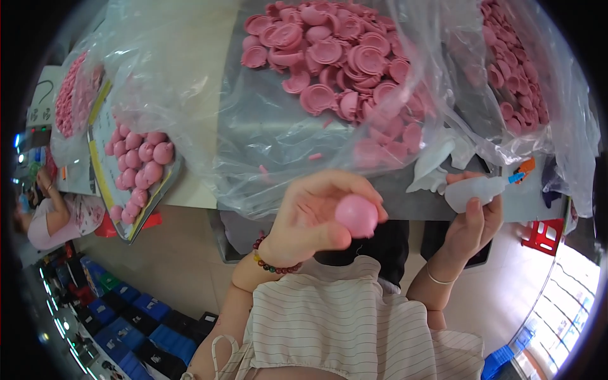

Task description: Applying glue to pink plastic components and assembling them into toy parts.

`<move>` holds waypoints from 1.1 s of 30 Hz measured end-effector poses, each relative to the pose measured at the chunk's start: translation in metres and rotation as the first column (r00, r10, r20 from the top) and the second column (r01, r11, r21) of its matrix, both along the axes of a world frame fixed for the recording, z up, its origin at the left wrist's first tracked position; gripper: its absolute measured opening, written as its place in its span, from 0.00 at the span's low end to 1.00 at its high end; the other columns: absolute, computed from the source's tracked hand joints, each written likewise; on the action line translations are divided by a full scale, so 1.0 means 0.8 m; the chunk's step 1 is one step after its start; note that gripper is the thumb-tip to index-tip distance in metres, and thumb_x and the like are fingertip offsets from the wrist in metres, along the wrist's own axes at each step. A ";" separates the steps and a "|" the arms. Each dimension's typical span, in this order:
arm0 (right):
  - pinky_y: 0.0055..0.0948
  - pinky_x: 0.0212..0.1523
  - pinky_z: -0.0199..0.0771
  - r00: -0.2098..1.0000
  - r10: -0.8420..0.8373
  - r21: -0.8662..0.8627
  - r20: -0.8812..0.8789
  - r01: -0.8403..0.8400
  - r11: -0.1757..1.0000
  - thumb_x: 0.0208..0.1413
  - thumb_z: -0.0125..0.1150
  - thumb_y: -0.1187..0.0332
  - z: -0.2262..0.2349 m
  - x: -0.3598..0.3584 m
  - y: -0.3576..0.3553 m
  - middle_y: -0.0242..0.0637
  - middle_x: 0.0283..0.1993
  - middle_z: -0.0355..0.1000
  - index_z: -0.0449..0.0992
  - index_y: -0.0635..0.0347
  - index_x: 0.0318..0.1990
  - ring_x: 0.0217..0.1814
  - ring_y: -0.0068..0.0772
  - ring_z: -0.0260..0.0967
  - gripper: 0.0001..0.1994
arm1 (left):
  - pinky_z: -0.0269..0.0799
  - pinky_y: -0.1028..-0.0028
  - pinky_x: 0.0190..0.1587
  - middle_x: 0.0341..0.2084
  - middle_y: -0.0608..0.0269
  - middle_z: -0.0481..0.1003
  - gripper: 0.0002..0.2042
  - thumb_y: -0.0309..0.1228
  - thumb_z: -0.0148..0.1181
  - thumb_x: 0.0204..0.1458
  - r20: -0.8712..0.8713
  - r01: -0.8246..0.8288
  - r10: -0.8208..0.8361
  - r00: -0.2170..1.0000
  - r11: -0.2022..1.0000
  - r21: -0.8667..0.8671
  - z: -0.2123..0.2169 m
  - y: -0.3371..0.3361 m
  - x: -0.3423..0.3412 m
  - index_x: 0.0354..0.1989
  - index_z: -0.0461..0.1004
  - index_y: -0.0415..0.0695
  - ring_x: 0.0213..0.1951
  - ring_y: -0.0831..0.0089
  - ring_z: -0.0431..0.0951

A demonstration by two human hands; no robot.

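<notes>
Between the thumb and fingers of my left hand point(316, 215) is a pink plastic ball point(356, 216), held over the table's near edge. My right hand point(472, 225) grips a white squeeze bottle point(472, 194) with a blue nozzle tip, tilted so the tip points right. Beyond my hands, a heap of pink cup-shaped shells point(329, 54) lies on a clear plastic bag point(253, 133). To the left, several closed pink balls point(136, 158) are gathered on a flat board with a yellow edge point(101, 164).
Another clear bag of pink pieces point(516, 76) lies at the far right, and one more point(73, 95) at the far left. Crumpled white tissue point(434, 168) is near the bottle. A red basket point(543, 236) stands at the right. A person point(57, 218) works at the left, beside blue bins point(126, 291).
</notes>
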State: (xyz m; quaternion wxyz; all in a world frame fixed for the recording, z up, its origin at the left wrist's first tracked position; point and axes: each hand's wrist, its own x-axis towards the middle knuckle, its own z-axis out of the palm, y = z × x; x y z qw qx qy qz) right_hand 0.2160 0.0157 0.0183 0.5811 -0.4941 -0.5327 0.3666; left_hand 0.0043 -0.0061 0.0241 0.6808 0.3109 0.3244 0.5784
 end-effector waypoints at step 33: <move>0.25 0.34 0.66 0.998 -0.019 0.028 0.066 0.018 0.999 0.45 0.54 0.61 0.000 0.002 0.000 0.44 0.30 0.69 0.67 0.73 0.35 0.31 0.32 0.68 0.19 | 0.64 0.70 0.36 0.29 0.62 0.72 0.14 0.22 0.61 0.33 -0.788 0.194 0.612 -0.061 0.782 0.592 0.023 0.071 -0.031 0.32 0.71 0.43 0.32 0.63 0.69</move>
